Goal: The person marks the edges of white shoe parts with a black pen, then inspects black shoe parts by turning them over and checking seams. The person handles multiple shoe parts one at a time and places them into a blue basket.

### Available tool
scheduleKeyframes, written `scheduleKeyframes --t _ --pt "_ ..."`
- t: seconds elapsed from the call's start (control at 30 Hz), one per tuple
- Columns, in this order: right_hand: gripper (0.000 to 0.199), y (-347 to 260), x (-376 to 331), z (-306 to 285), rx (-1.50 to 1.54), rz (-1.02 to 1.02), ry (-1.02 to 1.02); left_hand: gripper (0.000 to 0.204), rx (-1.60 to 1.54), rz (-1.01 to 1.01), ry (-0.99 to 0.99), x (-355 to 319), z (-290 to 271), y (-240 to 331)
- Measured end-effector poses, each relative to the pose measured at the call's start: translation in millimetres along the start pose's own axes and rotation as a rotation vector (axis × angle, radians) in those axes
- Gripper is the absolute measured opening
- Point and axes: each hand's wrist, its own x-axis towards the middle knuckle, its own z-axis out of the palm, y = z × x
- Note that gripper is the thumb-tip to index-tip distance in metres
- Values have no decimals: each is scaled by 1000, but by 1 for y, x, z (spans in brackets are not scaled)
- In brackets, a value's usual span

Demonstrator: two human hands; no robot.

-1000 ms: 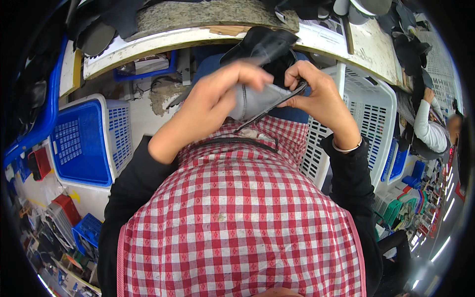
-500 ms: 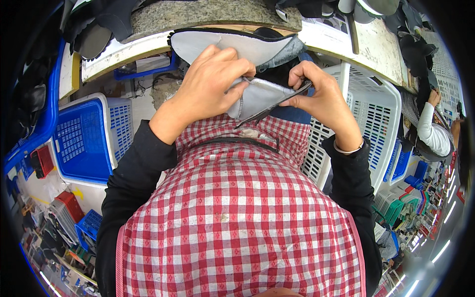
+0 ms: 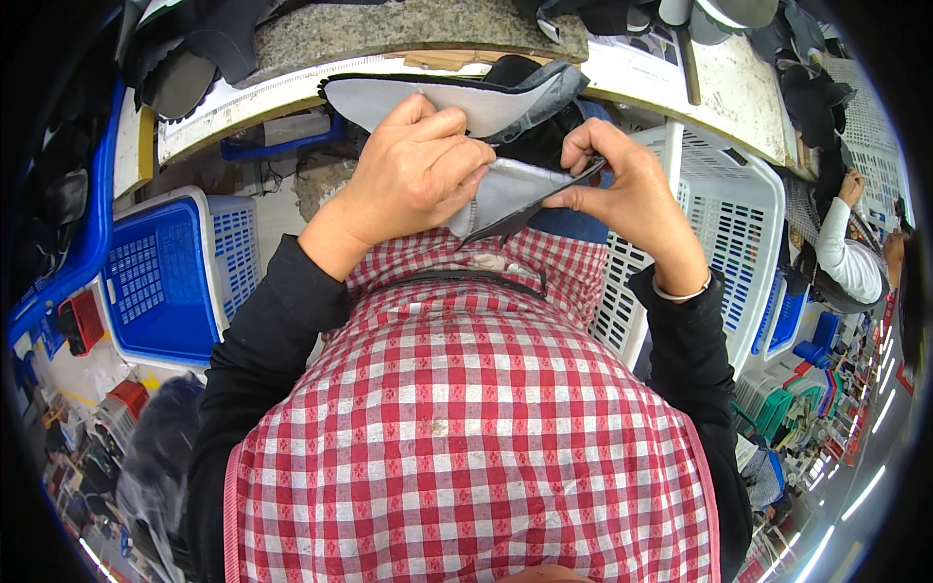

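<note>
A black shoe upper with pale grey lining [image 3: 515, 185] is held in front of my apron, just off the near edge of the bench. My left hand [image 3: 413, 175] grips its left part, fingers curled and pinching the lining. On the other side, my right hand [image 3: 637, 185] pinches the dark edge between thumb and curled fingers. The far section of the piece, with a broad whitish lining [image 3: 428, 105], spreads beyond my left knuckles toward the bench. My fingers hide part of the middle.
Beyond my hands runs a white workbench [image 3: 739, 107] with a stone slab [image 3: 418, 31] and dark cut pieces [image 3: 219, 49]. A blue basket [image 3: 160, 277] stands at left, a white basket [image 3: 734, 223] at right. A person in a white sleeve [image 3: 844, 243] works far right.
The far part of the shoe upper has tilted lower, so its whitish lining shows narrower. Both hands keep their grip. A dark, blurred shape has appeared at the lower left.
</note>
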Motion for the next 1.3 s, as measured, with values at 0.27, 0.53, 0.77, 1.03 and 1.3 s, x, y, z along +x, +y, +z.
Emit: scheduleKeyframes --t 0.27,0.53,0.77,1.03,1.3 --pt "37 2 5 6 -22 -186 -48 20 -89 -273 -101 -13 -9 10" --pt "37 2 3 12 -33 -201 -88 21 -261 -360 -312 -30 -32 20" --pt "25 -51 -12 7 -251 -471 34 9 -22 -233 -170 -1 -55 39" --pt "39 -56 -39 12 -366 -539 393 16 101 22 110 -7 -71 53" --pt "29 -39 -42 28 -292 -470 486 18 -45 17 45 -14 -59 54"
